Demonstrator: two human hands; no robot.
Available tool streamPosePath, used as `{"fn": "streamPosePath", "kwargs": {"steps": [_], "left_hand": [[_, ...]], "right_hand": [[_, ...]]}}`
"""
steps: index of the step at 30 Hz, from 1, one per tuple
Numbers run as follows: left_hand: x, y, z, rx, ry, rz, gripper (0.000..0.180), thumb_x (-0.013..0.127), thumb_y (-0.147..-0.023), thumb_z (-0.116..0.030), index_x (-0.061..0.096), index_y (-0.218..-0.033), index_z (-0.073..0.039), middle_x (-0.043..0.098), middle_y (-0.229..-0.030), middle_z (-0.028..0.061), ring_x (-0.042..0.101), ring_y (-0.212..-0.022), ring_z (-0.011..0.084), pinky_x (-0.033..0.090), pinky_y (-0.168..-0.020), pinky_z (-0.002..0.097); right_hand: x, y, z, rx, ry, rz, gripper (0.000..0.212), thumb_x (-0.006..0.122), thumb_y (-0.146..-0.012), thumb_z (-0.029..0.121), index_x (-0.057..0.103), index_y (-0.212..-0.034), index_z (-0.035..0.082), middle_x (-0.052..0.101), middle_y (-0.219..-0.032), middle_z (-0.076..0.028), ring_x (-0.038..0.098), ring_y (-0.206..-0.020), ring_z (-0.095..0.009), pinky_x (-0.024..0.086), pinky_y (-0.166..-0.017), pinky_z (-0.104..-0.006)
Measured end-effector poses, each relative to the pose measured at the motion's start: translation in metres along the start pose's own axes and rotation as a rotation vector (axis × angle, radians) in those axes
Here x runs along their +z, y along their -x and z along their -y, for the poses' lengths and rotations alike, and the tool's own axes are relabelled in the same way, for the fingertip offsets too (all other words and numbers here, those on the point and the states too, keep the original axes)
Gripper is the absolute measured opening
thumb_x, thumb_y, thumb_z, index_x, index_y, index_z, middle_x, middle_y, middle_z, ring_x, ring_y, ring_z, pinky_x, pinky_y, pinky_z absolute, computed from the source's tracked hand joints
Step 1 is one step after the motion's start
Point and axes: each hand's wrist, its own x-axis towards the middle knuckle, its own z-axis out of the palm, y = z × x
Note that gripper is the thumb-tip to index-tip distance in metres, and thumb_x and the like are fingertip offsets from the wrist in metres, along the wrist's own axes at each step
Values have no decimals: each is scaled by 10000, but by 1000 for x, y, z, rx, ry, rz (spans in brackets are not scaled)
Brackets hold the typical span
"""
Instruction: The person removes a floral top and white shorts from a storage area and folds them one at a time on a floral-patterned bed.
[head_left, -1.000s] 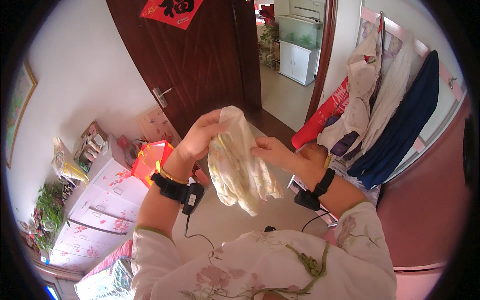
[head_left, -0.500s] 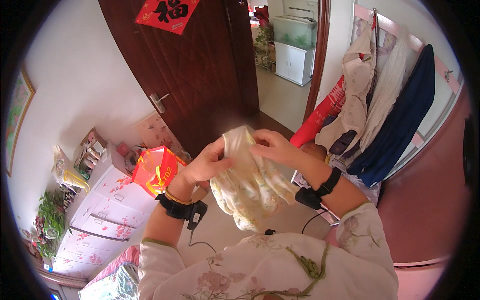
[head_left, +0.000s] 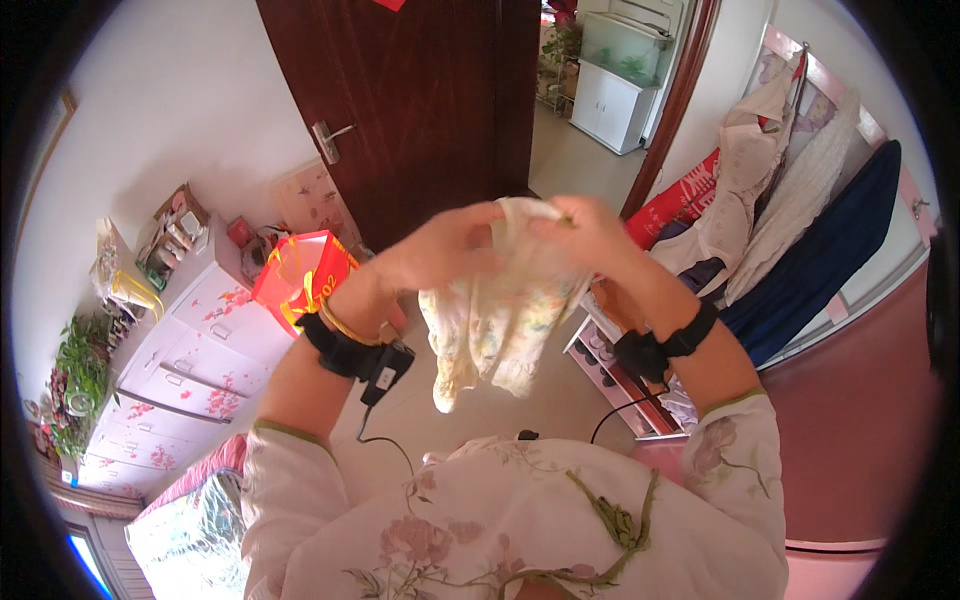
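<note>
The step in hand seems to be holding up the garment by its top edge; it hangs in front of the door. The left hand and the right hand grasp this edge – the fingers are somewhat blurred. Both forearms reach toward the door, hands turned inward. The next move, I judge, calls for an even grip.

Left hand, right hand — both blurred

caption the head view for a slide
Both hands hold a pale, patterned garment by its top, a dark door beyond.
</note>
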Motion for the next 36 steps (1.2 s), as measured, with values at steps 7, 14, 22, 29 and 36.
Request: {"fn": "streamPosePath", "kwargs": {"steps": [7, 14, 22, 29, 36], "left_hand": [[-48, 10, -4, -83, -223, 43, 623, 623, -632, -111, 366, -1182, 27, 445, -738, 15, 440, -676, 85, 383, -590, 223], [-64, 10, 4, 296, -1006, -193, 162, 559, -672, -73, 558, -828, -29, 494, -733, 102, 512, -716, 250, 420, -611, 337], [-67, 6, -7, 218, -767, -445, 82, 556, -732, -114, 571, -735, -33, 531, -714, 103, 535, -698, 261, 433, -620, 320], [-71, -5, -18, 74, 40, -606, 151, 486, -822, -165, 530, -817, -20, 529, -680, 65, 528, -696, 116, 419, -604, 295], [-72, -45, 3, -18, -743, -654, 296, 433, -818, -279, 512, -754, 0, 567, -767, 203, 521, -744, 389, 412, -651, 429]], "right_hand": [[-54, -16, -28, 31, 68, -328, 317, 534, -744, 326, 598, -840, 31, 604, -735, -135, 576, -665, -230, 435, -627, -315], [-95, -8, -33, -95, 50, -341, 176, 482, -744, 102, 550, -853, -18, 519, -738, -12, 465, -706, -85, 375, -625, -222], [-110, 4, -31, -75, 173, -120, 186, 542, -782, 149, 571, -882, -5, 552, -765, -1, 495, -712, -84, 398, -667, -218], [-104, -1, -44, -246, -372, -360, 221, 503, -782, 191, 567, -813, -18, 526, -656, -55, 472, -662, -81, 396, -620, -250], [-94, -27, -33, -47, 368, -337, 343, 487, -769, 319, 569, -809, -11, 551, -703, -172, 544, -670, -282, 414, -631, -343]]}}
